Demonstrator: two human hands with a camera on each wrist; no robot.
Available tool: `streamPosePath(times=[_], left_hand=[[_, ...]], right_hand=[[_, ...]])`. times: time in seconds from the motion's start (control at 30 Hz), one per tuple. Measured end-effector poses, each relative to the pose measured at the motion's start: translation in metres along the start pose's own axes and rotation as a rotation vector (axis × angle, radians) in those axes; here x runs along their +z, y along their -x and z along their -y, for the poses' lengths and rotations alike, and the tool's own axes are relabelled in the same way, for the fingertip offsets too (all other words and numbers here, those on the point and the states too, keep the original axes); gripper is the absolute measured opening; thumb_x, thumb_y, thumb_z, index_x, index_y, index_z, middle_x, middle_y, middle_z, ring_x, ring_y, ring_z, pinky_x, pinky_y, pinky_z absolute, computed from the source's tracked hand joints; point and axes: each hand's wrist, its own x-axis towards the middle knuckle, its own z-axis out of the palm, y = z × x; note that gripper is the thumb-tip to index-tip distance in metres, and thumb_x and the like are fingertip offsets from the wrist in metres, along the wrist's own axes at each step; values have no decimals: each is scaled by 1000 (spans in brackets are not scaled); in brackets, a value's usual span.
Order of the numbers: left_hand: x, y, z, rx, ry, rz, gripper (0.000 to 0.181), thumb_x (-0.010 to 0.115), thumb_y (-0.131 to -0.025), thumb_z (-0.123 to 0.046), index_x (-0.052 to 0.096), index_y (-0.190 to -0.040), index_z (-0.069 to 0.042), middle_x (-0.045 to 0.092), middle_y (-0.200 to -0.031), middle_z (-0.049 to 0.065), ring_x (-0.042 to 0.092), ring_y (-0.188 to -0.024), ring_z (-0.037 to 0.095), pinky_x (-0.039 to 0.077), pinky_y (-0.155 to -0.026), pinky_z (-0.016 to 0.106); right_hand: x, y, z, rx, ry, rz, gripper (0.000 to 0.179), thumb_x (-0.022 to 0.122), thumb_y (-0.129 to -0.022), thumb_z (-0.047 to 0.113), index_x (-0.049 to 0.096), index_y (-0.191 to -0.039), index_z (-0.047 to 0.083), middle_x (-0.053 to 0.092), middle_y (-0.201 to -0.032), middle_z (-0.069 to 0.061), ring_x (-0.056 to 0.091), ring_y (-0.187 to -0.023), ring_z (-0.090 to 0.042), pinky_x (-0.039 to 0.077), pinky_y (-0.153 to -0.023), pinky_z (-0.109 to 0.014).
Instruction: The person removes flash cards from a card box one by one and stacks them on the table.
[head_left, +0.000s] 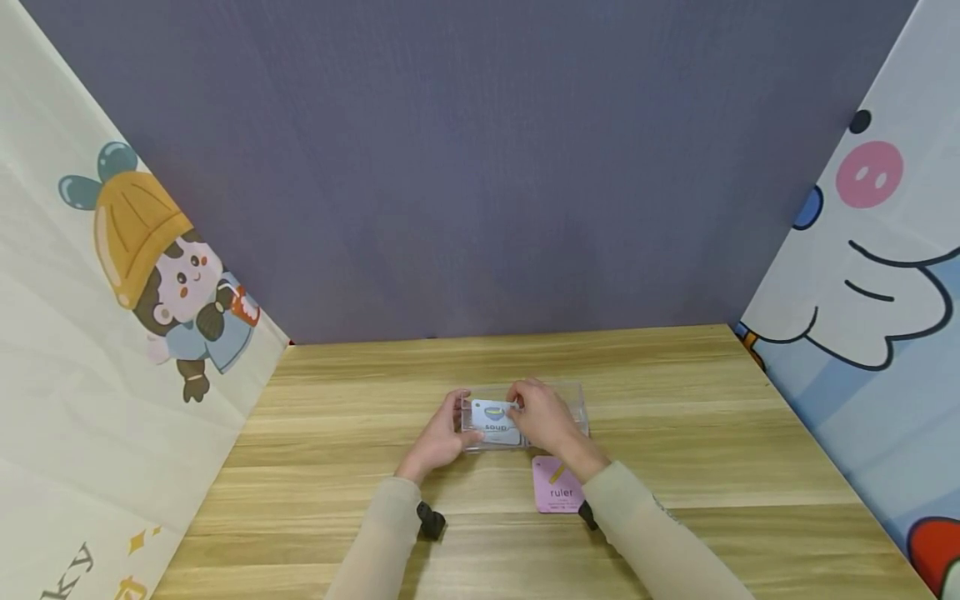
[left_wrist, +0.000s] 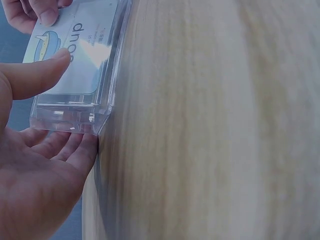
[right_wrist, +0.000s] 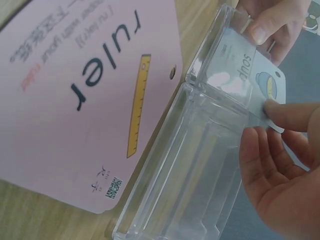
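Note:
A clear plastic box [head_left: 572, 397] with a divider lies across the table. In its left compartment is a pale blue "soup" card [head_left: 495, 435] with a bowl picture, partly behind the clear front wall in the right wrist view. My left hand [head_left: 438, 440] holds the box's left end, thumb over the front and fingers at the end wall [left_wrist: 65, 117]. With thumb and fingers, my right hand [head_left: 549, 418] pinches the soup card's [right_wrist: 265, 92] right edge at the top. The right compartment [right_wrist: 200, 165] shows only bare clear plastic.
A pink "ruler" card [head_left: 550, 495] lies on the wooden table [head_left: 337, 467] in front of the box, near my right forearm. Small black blocks [head_left: 431, 522] sit at the wrists. A grey-purple panel [head_left: 480, 183] stands behind, with printed cloths [head_left: 67, 317] at both sides.

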Motion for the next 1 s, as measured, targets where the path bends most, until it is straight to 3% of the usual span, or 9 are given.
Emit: streamPosePath(times=[0.33, 1.0], left_hand=[[-5, 18, -38, 16, 28, 9, 72, 71, -90, 3, 31, -151, 6, 48, -135, 28, 48, -129, 50, 39, -111, 61], [-4, 17, -35, 22, 35, 2, 72, 70, -90, 5, 31, -151, 6, 50, -134, 27, 51, -126, 46, 41, -109, 59]], right_hand=[[0, -1, 0, -7, -42, -35, 14, 77, -88, 9, 70, -100, 10, 62, -84, 2, 55, -75, -13, 51, -67, -32], [-3, -2, -1, 2, -113, -113, 11, 74, -90, 6, 71, -99, 10, 62, -82, 2, 56, -72, -13, 51, -66, -31]])
